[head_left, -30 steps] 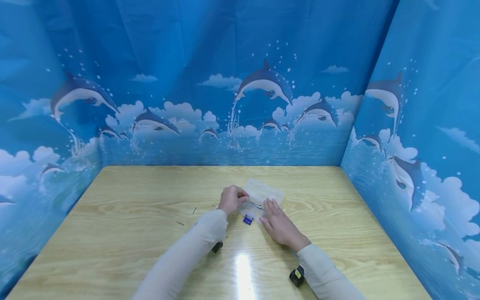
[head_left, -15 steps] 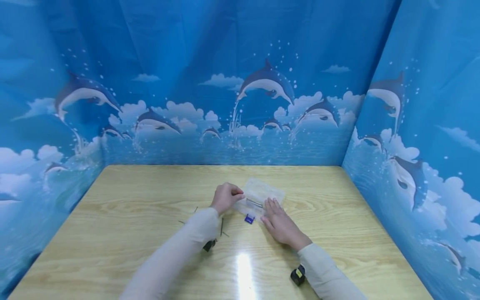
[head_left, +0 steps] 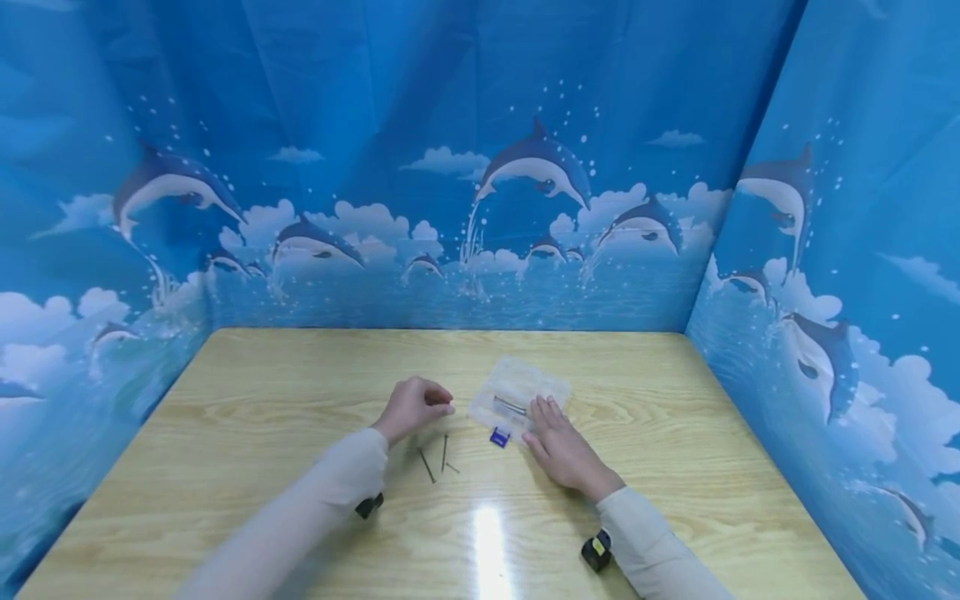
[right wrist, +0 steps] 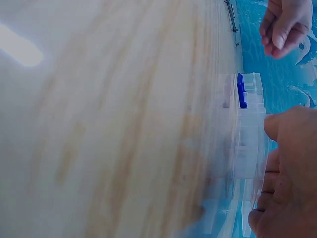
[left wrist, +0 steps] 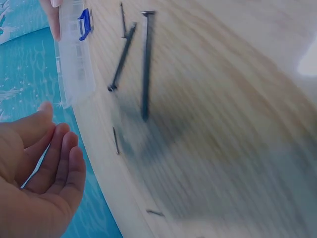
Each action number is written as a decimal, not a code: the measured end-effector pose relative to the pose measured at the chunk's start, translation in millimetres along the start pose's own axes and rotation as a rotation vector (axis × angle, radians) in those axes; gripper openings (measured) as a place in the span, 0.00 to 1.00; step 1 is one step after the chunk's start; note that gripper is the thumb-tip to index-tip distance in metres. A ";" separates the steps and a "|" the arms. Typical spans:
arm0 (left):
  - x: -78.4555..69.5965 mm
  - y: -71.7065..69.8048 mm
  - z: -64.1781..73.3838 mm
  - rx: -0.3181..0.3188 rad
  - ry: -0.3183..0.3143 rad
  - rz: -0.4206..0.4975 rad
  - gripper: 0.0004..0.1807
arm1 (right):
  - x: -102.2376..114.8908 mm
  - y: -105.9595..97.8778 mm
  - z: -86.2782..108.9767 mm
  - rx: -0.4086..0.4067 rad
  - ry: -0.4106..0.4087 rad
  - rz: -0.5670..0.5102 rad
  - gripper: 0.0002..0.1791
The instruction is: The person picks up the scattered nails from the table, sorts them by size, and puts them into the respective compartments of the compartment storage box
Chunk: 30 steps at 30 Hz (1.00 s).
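A clear plastic compartment box with a blue latch lies on the table. Inside it are long metal nails. My right hand rests on the box's right part with fingers fairly straight, the thumb by its near edge in the right wrist view. Left of the box, my left hand hovers over the table. Its fingers are loosely bent, and nothing shows between them in the left wrist view. Below it lie a long nail, a medium nail and a small nail.
Another thin nail and a short nail lie farther left on the wooden table. Blue dolphin-print curtains enclose the back and sides. Each wrist carries a black camera.
My left hand has drawn away from the box to the left, uncovering nails on the table. The right hand has stayed on the box.
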State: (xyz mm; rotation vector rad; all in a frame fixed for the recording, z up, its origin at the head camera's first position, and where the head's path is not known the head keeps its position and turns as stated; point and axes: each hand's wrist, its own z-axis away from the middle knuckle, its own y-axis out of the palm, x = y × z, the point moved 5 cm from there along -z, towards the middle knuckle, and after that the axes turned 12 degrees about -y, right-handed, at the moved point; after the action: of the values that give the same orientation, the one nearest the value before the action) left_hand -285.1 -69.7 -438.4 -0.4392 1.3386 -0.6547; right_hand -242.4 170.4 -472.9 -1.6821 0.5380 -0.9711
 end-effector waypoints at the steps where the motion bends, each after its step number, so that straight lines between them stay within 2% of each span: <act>1: 3.4 -2.5 2.0 0.004 0.000 0.004 0.11 | 0.1 -0.1 0.0 0.001 0.000 0.000 0.33; 9: 31.7 -13.1 17.6 0.076 0.006 -0.019 0.11 | 0.7 -0.3 0.1 0.002 -0.002 -0.007 0.33; 16: 49.8 -15.2 26.4 0.124 0.009 -0.033 0.12 | -0.2 -0.3 -0.2 0.000 0.000 -0.007 0.33; 22: 57.4 -10.9 28.7 0.121 0.002 -0.072 0.12 | -0.8 0.5 -0.1 0.003 0.001 -0.002 0.33; 30: 57.3 -6.3 31.4 0.110 0.045 -0.068 0.10 | -0.2 0.2 -0.4 0.002 0.001 -0.004 0.33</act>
State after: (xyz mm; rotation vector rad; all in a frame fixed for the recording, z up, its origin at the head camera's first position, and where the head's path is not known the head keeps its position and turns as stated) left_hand -250.1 -114.6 -471.0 -0.3840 1.3276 -0.7953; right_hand -242.8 170.3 -473.1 -1.6812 0.5343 -0.9747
